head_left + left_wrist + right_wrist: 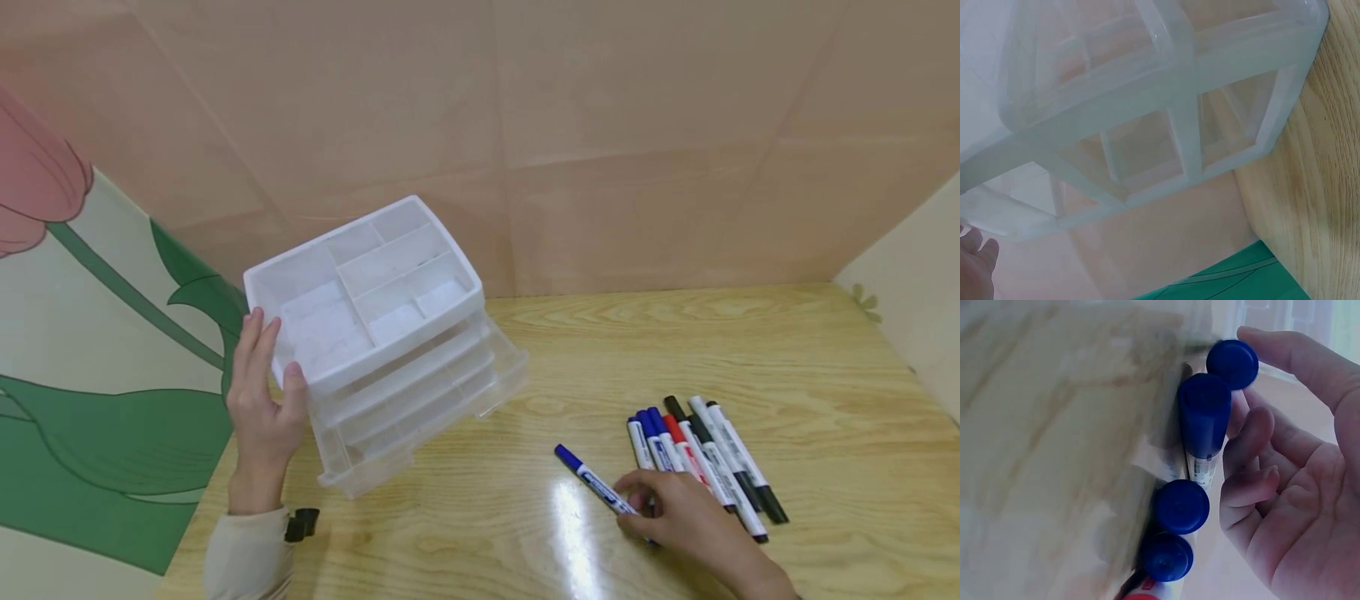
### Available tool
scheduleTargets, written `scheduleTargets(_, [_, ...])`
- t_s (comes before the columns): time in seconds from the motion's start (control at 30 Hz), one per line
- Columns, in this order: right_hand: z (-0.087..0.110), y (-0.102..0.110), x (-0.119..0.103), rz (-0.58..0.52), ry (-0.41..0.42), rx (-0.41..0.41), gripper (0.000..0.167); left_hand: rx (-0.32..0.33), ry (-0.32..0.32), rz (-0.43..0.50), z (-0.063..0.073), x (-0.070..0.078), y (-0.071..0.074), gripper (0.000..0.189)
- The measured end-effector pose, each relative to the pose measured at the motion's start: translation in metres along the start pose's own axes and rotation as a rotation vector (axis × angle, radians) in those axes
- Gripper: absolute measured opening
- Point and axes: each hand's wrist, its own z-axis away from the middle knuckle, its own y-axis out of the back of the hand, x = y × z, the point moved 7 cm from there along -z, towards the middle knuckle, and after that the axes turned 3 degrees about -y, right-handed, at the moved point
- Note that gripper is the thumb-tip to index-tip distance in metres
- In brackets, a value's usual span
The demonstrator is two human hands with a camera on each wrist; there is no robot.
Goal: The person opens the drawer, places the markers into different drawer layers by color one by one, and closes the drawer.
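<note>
My left hand [266,408] rests against the left side of a white plastic drawer organizer [367,362], fingers extended by its rim and thumb near the front corner. Its open top is divided into several compartments, with clear drawers below. In the left wrist view, fingertips [974,244] show beside the organizer frame [1179,125]. Over the table, my right hand [686,512] pinches a blue-capped whiteboard marker [596,482] near its lower end. The right wrist view shows a blue marker end [1232,364] at the fingertips, with more blue caps [1182,506] below.
A row of markers [708,450] with blue, red and black caps lies just beyond and right of the right hand. The wooden table [465,533] meets a covered wall [637,167] at the back. A painted panel [97,333] stands at the left.
</note>
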Motion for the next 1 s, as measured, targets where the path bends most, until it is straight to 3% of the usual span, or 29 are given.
scheduleTargets(0.53, [0.002, 0.010, -0.011, -0.022, 0.052, 0.113, 0.021, -0.007, 0.014, -0.001, 0.000, 0.000, -0.001, 0.047])
scheduleTargets(0.8, [0.001, 0.006, -0.007, -0.061, 0.057, 0.031, 0.026, -0.012, 0.022, 0.005, -0.001, 0.000, -0.001, 0.047])
scheduleTargets(1.0, [0.001, 0.009, -0.011, -0.038, 0.074, 0.072, 0.024, -0.010, 0.024, 0.007, -0.001, 0.000, -0.001, 0.047])
